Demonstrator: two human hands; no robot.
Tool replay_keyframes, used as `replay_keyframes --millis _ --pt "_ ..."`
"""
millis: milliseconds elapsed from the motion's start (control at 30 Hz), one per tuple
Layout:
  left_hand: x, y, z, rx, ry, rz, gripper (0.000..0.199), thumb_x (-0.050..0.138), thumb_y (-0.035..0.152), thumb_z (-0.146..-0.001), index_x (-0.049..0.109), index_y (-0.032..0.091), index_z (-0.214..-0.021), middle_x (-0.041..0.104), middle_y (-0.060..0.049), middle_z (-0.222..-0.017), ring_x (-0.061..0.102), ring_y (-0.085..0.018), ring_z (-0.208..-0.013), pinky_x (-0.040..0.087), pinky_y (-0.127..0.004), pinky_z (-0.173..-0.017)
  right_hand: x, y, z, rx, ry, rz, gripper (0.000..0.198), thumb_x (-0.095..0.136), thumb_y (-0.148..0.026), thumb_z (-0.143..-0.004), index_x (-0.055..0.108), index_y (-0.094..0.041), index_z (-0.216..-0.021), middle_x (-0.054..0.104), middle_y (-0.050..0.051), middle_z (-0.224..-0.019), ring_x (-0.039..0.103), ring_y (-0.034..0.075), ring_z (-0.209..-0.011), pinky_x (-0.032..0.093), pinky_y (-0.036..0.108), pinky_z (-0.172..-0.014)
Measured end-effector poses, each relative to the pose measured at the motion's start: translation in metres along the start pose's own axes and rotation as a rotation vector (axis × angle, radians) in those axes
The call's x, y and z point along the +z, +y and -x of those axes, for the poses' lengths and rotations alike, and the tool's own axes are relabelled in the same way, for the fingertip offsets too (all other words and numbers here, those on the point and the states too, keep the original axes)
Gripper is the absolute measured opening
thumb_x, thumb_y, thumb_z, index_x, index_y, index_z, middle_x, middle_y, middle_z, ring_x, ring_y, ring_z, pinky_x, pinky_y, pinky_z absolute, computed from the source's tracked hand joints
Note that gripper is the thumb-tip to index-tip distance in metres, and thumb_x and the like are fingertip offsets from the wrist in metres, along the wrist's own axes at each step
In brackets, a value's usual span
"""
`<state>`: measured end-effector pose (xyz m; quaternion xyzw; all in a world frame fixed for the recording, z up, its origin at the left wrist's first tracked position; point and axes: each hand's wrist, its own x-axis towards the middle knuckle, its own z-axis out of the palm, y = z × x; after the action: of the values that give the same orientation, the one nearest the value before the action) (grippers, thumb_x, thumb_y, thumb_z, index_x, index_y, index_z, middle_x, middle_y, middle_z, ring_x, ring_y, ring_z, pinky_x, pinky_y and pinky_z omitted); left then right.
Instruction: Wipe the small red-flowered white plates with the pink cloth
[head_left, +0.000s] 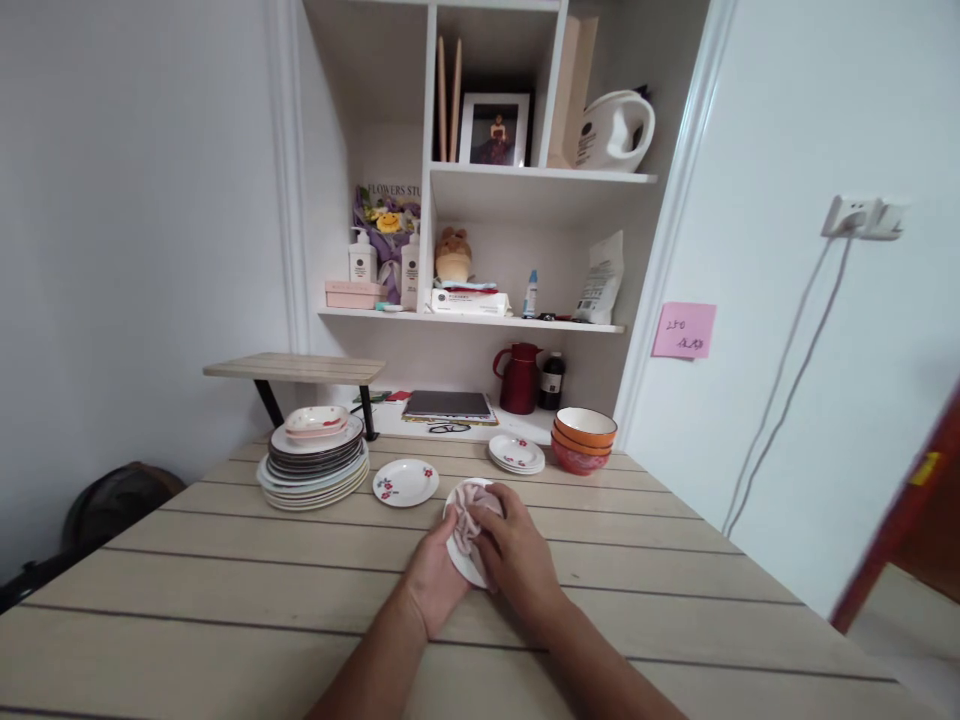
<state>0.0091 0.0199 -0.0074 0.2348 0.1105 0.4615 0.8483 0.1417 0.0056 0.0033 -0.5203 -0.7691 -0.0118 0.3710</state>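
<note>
My left hand (436, 578) grips a small white plate (469, 568) by its left and lower edge, tilted up above the table. My right hand (519, 545) presses a crumpled pale pink cloth (466, 510) against the plate's face, fingers closed on it. Most of the plate is covered by the cloth and fingers. Just beyond, to the left, lies a white plate with red flowers (406, 483). A short stack of similar flowered plates (517, 455) sits beyond my right hand.
At the left stands a tall stack of plates (313, 480) topped by small dishes, beside a raised wooden stand (296, 368). Orange and red bowls (584, 438) are stacked at the right. Behind are a dark red jug (519, 380), a dark bottle (552, 382) and a laptop (448, 404).
</note>
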Motion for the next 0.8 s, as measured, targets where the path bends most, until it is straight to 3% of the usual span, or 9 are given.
replay_keyframes --millis 167,300,400,533,667,800 --pt "-0.003 -0.001 -0.002 0.065 -0.081 0.053 0.049 0.051 0.045 -0.093 0.059 0.017 -0.131 0.069 -0.012 -0.124 0.060 -0.025 -0.119 0.039 -0.038 -0.104 -0.006 0.018 -0.005 0.072 0.078 0.093 0.043 0.047 -0.010 -0.085 0.070 -0.031 -0.114 0.048 0.007 -0.138 0.048 0.025 -0.123 0.047 0.032 -0.093" --pt "-0.012 0.006 -0.005 0.130 -0.130 0.088 0.050 0.046 0.048 -0.094 0.062 0.015 -0.129 0.068 -0.012 -0.126 0.059 -0.025 -0.120 0.035 -0.038 -0.108 -0.007 0.019 -0.002 0.067 -0.046 0.103 0.040 0.047 -0.010 -0.084 0.072 -0.029 -0.109 0.054 0.007 -0.127 0.055 0.021 -0.110 0.047 0.028 -0.087" --pt "-0.014 0.010 -0.004 0.099 -0.079 0.053 0.051 0.047 0.051 -0.093 0.067 0.011 -0.119 0.071 -0.013 -0.118 0.062 -0.026 -0.116 0.037 -0.038 -0.106 -0.005 0.005 0.002 -0.015 -0.120 0.097 0.039 0.049 -0.011 -0.082 0.072 -0.030 -0.107 0.058 0.007 -0.119 0.057 0.019 -0.103 0.046 0.027 -0.084" --pt "-0.008 0.005 0.000 0.010 0.001 -0.004 0.042 0.053 0.047 -0.091 0.072 0.012 -0.105 0.076 -0.012 -0.102 0.067 -0.026 -0.106 0.043 -0.037 -0.099 -0.003 -0.008 0.004 -0.126 -0.055 0.086 0.043 0.051 -0.009 -0.081 0.070 -0.032 -0.113 0.057 0.007 -0.123 0.055 0.021 -0.108 0.046 0.029 -0.086" --pt "-0.001 -0.005 0.000 -0.034 0.008 -0.058 0.036 0.056 0.042 -0.090 0.070 0.015 -0.111 0.076 -0.011 -0.102 0.068 -0.025 -0.100 0.046 -0.039 -0.095 -0.003 0.001 -0.002 -0.116 0.059 0.125 0.043 0.047 -0.008 -0.085 0.070 -0.031 -0.114 0.053 0.008 -0.130 0.052 0.024 -0.113 0.046 0.031 -0.089" --pt "0.000 -0.004 -0.002 0.061 0.026 0.000 0.034 0.058 0.036 -0.090 0.066 0.019 -0.119 0.074 -0.010 -0.111 0.067 -0.025 -0.104 0.046 -0.038 -0.095 -0.004 0.009 -0.006 -0.063 0.039 0.166 0.039 0.046 -0.010 -0.087 0.070 -0.029 -0.110 0.055 0.009 -0.126 0.053 0.024 -0.109 0.047 0.030 -0.084"
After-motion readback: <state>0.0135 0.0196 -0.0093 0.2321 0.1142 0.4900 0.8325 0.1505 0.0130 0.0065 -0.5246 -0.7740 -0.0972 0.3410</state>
